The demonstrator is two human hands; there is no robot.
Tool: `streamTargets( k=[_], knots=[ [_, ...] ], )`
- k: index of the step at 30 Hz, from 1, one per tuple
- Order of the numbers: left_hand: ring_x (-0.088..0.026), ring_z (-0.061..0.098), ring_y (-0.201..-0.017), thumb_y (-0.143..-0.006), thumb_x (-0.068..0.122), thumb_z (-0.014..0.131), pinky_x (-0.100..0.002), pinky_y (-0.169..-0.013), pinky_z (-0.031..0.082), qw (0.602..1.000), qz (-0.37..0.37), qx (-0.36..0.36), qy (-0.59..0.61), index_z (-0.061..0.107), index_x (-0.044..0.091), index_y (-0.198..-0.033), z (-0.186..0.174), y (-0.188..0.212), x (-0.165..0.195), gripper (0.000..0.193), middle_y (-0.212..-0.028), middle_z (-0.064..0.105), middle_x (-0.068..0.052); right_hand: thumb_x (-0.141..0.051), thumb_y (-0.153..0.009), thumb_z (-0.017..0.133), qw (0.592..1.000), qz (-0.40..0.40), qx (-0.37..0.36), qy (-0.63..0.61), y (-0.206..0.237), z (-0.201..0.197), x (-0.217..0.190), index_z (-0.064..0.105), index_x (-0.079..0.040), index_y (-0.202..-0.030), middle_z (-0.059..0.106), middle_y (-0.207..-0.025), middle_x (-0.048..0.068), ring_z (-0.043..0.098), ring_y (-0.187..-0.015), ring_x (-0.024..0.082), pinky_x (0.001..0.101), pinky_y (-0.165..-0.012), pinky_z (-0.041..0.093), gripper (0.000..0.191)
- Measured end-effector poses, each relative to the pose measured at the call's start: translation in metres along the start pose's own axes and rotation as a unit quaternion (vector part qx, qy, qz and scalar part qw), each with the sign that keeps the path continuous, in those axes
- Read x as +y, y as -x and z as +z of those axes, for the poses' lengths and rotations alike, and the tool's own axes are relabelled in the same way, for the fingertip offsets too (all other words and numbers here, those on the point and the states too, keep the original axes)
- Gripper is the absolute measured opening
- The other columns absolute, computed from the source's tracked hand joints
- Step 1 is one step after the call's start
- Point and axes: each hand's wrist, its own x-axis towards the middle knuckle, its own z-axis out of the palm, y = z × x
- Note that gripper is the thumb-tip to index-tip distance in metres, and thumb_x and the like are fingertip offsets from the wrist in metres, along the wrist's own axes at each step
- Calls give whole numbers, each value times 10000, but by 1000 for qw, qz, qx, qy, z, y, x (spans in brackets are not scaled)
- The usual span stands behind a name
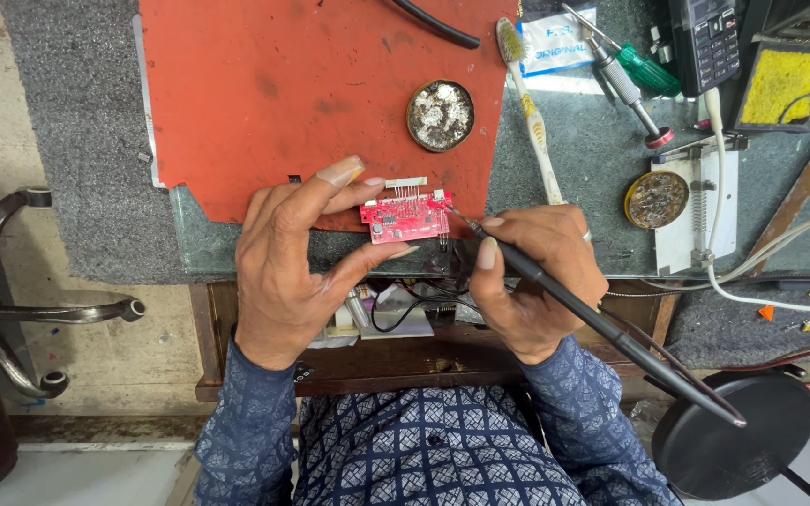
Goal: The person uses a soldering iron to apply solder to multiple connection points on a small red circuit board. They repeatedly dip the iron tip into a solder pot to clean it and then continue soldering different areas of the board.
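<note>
My left hand (292, 262) pinches a small red circuit board (405, 217) between thumb and fingers, held just over the near edge of the orange mat (302, 84). A row of metal pins sticks out along the board's far edge. My right hand (532, 276) grips a black soldering iron (602, 323) like a pen. The iron's tip (457, 215) touches the board's right end, and its cable trails off to the lower right.
On the mat sits a round tin of flux residue (440, 114). A toothbrush (529, 108), a green-handled screwdriver (644, 70), a second round tin (655, 199), a yellow sponge tray (785, 84) and white cables (761, 281) lie at the right. A black stool (733, 436) stands at lower right.
</note>
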Motion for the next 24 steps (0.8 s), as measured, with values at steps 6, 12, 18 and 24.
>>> streamTargets(
  k=[6, 12, 18, 24],
  knots=[
    [-170, 696, -1151, -871, 307, 906, -359, -996, 490, 1000, -5, 6, -4, 427, 105, -1431, 3, -2, -1, 765, -1242, 752, -22, -125, -1007, 665, 999, 23, 21, -27, 6, 1, 4, 659, -6, -1033, 717, -991, 122, 694, -858, 223, 323, -812, 527, 122],
    [-165, 706, -1124, -881, 272, 915, -352, -969, 492, 1000, -19, 7, -2, 440, 104, -1454, 6, 2, 19, 764, -1276, 734, -20, -186, -1068, 570, 998, 18, 46, -49, 17, -13, 8, 637, -7, -1053, 700, -978, 110, 665, -836, 209, 314, -802, 509, 191],
    [-217, 659, -1163, -861, 194, 914, -387, -1027, 497, 1000, 13, -10, -22, 489, 120, -1460, 5, 6, 58, 738, -1344, 711, -29, -180, -1133, 610, 975, 71, 133, -162, 38, -38, 5, 488, -14, -1163, 580, -989, 102, 551, -790, 145, 255, -745, 476, 209],
    [-248, 619, -1192, -853, 166, 907, -404, -1035, 512, 999, 6, 18, -37, 510, 104, -1462, 2, 17, 99, 730, -1312, 697, -19, -241, -1188, 515, 959, 97, 220, -153, 24, -100, 3, 542, -14, -1171, 609, -1033, 96, 608, -769, 118, 246, -690, 498, 230]
  ],
)
